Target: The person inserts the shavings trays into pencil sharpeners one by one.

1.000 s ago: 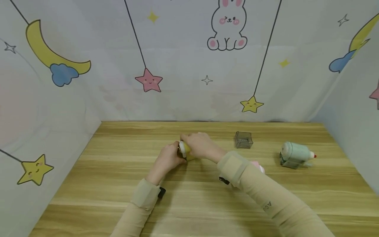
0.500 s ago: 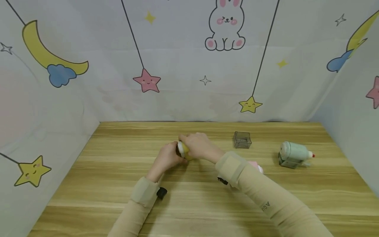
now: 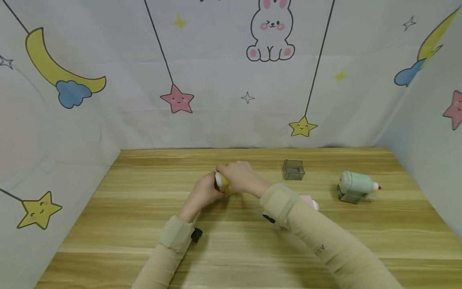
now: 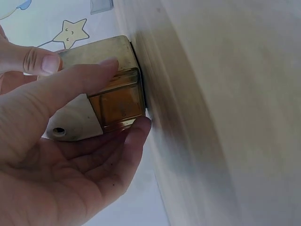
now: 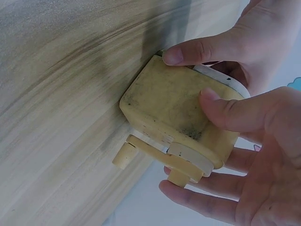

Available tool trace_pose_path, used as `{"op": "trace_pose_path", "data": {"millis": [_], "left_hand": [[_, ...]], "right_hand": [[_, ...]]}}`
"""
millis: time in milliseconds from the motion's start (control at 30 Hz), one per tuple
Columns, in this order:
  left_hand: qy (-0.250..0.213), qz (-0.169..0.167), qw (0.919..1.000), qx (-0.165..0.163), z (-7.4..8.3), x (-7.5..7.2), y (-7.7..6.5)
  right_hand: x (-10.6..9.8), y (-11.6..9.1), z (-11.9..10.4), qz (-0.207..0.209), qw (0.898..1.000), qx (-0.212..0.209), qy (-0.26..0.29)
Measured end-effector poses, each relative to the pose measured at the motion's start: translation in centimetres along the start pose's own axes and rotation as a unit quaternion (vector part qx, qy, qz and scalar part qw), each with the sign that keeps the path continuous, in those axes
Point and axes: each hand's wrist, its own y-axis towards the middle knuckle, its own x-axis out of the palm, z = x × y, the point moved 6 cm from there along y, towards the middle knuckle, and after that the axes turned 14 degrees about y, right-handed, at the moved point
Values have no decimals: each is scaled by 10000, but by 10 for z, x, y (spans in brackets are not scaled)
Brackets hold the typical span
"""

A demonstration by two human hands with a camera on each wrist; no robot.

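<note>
Gripping yellow sharpener [image 5: 164, 96]: left hand [image 3: 205, 190], right hand [image 3: 242, 176]; far edge of wooden table [image 3: 108, 216] nearer than sides.

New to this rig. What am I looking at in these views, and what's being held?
There's no machine doing the work: it's a person using two bare hands. The wide picture comes from a camera worn on the head, looking forward and down; the two close-ups come from cameras on the left and right wrists.

The left hand and right hand together hold a yellow device. It has a crank on one end and a see-through amber part on the other.

On the wood-grain table, to the right of the hands, are a smoky clear box, a mint-green device with a red tip, and a pink object mostly hidden by the right sleeve.
</note>
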Motion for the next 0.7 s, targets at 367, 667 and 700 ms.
{"op": "trace_pose_path", "data": {"millis": [367, 667, 700], "left_hand": [[-90, 31, 9999, 55, 2, -2, -5], [-81, 95, 9999, 9, 5, -3, -7], [-75, 86, 9999, -8, 5, -3, -7]], "right_hand": [[-1, -5, 2, -235, 9993, 249, -130], [-3, -13, 8, -120, 9993, 277, 241], [-3, -14, 8, -105, 9991, 285, 296]]}}
